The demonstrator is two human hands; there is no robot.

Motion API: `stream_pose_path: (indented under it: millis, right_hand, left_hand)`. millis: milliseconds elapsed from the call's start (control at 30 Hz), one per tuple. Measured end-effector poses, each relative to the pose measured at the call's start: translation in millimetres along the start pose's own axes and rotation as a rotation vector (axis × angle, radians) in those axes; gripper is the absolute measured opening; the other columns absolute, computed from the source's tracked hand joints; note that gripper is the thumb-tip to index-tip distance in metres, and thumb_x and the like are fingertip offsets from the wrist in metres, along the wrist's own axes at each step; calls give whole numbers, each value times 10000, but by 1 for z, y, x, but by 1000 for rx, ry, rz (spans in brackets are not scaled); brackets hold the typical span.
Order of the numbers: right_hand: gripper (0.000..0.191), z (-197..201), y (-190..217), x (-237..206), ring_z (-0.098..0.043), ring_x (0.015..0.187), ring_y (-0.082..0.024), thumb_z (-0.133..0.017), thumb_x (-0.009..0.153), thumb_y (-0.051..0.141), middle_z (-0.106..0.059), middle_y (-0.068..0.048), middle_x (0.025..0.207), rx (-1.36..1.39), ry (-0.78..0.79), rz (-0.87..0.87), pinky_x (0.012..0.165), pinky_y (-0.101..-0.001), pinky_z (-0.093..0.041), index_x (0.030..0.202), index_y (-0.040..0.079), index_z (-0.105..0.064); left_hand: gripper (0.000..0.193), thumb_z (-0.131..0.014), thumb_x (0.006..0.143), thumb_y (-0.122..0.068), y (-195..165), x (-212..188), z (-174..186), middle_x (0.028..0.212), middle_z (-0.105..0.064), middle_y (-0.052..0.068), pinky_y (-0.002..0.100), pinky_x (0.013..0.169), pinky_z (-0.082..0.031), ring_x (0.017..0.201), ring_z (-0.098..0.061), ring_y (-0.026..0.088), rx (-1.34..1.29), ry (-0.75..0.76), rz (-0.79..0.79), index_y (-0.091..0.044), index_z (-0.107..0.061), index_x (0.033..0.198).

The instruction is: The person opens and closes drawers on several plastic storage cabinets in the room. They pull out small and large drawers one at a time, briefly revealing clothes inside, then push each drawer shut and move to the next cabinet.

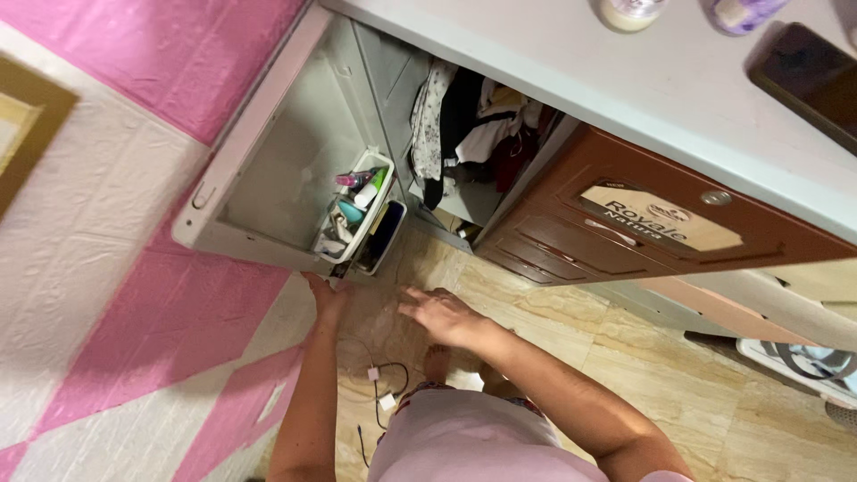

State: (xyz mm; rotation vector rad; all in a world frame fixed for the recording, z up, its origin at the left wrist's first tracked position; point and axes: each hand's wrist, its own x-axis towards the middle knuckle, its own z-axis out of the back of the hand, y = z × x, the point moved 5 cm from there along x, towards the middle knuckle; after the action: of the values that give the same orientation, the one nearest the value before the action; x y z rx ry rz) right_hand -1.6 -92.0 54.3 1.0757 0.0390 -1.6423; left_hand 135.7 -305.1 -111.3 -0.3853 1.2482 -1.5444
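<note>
Open cupboard door point(295, 161) with 2 hands below it: left hand point(327, 295) touches the door's lower edge, grip indiscernible; right hand point(444, 315), fingers spread and empty, hovers just beside it.

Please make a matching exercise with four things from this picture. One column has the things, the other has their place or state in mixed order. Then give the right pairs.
Things:
1. left hand
2. right hand
3. white door basket
4. clothes

Places or states:
A. hanging inside the open cupboard
B. open, fingers spread above the floor
C. on the inside of the open door, holding tubes
D. at the lower edge of the open door

Pairs: 1-D, 2-B, 3-C, 4-A
</note>
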Motion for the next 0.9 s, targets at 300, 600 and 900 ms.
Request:
stream_pose_path:
  millis: [300,600,900]
  right_hand:
    - [435,-7,-30,-13,-541,1318,-355,-602,900,49,-380,-115,1603,34,-391,85,1059,-459,-480,1319,166,-610]
    - [389,-4,-35,-44,-583,1260,-347,-631,931,136,-502,-74,1486,109,-432,19,1030,-448,-500,1319,165,-614]
    - [410,-15,-52,-37,-579,1290,-312,-624,920,102,-532,-32,1476,204,-372,21,1084,-420,-476,1326,163,-625]
  left_hand:
    - [1322,-746,747,-11,-25,2,6,1705,113,221,396,1267,-153,1592,-48,329,-72,97,283,-23,299,1557]
    - [1245,-716,717,110,-42,-5,13,1684,25,268,454,1216,-202,1548,-62,383,-182,-121,15,3,138,1616]
    - [1030,-603,748,179,-25,-64,-65,1633,-138,175,380,1064,-385,1415,-307,324,24,70,-312,-65,-75,1598]
